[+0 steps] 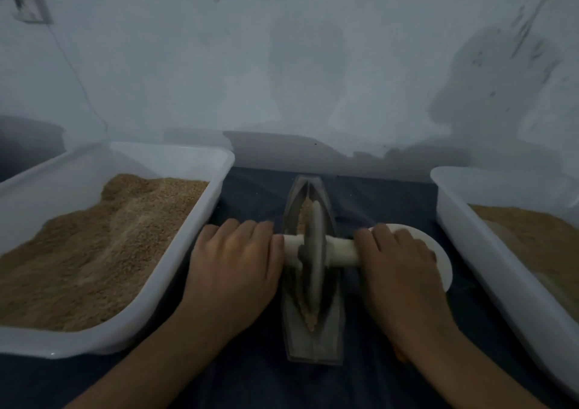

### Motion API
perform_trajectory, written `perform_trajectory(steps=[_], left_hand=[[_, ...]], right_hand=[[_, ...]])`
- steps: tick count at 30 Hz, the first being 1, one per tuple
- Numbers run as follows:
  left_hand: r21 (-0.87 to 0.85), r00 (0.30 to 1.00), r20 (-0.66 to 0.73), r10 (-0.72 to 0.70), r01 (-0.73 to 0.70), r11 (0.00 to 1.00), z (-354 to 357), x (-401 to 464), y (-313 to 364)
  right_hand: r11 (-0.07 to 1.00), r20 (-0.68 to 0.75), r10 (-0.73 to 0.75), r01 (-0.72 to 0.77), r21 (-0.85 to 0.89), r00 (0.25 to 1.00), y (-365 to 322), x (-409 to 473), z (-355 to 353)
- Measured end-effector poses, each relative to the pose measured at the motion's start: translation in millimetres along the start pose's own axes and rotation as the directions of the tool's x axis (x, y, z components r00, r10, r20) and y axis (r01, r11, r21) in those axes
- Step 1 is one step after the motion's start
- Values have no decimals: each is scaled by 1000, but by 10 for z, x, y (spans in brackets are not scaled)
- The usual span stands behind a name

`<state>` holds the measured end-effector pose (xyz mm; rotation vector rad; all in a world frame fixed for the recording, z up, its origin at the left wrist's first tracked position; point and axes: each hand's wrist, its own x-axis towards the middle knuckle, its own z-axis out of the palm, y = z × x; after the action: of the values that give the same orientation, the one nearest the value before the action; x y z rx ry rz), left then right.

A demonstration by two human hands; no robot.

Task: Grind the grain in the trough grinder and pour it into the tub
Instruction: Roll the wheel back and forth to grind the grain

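Observation:
A grey boat-shaped trough grinder (326, 343) lies lengthwise on the dark cloth in the middle. Its grey grinding wheel (311, 252) stands upright in the groove, with brown grain (303, 217) showing ahead of it and behind it. A pale axle handle (341, 252) runs through the wheel. My left hand (233, 267) lies over the handle's left end, and my right hand (398, 267) lies over its right end, fingers bent down over it. A white tub (200, 208) of brown grain sits on the left. Another white tub (488, 252) with ground grain sits on the right.
A white round dish or lid (441, 261) lies under my right hand beside the trough. The dark blue cloth (257, 383) covers the work surface. A pale wall (282, 64) rises close behind, with a socket and cord at upper left.

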<state>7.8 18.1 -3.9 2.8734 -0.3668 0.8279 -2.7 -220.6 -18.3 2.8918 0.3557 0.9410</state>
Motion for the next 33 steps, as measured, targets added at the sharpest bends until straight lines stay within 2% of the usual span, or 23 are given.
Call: perform_trajectory(steps=[3, 5, 9, 14, 18, 21, 24, 28, 30, 33], left_hand=[[1, 986, -145, 81, -82, 997, -16, -114, 5], [32, 992, -109, 57, -54, 998, 54, 48, 32], [234, 999, 36, 1, -10, 972, 378, 639, -35], [221, 984, 60, -168, 151, 964, 603, 1061, -32], [185, 988, 93, -124, 105, 977, 489, 828, -58], [135, 999, -22, -50, 53, 990, 292, 419, -9], [-33, 993, -119, -18, 14, 999, 142, 109, 31], [-11, 986, -164, 3, -5, 1000, 157, 120, 50], [72, 995, -104, -3, 10, 997, 247, 333, 16], [220, 998, 56, 23, -35, 975, 450, 745, -96]], right_hand=[[1000, -14, -26, 26, -7, 1000, 84, -162, 14], [1000, 25, -8, 8, 5, 1000, 90, -57, 70], [997, 154, 49, -40, -61, 987, 123, 576, 239], [989, 255, 151, -142, -52, 955, 131, 1272, 354], [992, 155, 105, -93, -84, 982, 19, 1025, 232], [994, 62, 98, -95, -56, 993, -50, 514, 138], [998, -25, 67, -68, -6, 997, -19, 51, 97], [998, -4, 58, -58, -9, 998, 39, 13, 127], [999, 39, 44, -43, -30, 998, 59, 275, 181], [993, 127, 66, -52, -110, 990, 92, 843, 278]])
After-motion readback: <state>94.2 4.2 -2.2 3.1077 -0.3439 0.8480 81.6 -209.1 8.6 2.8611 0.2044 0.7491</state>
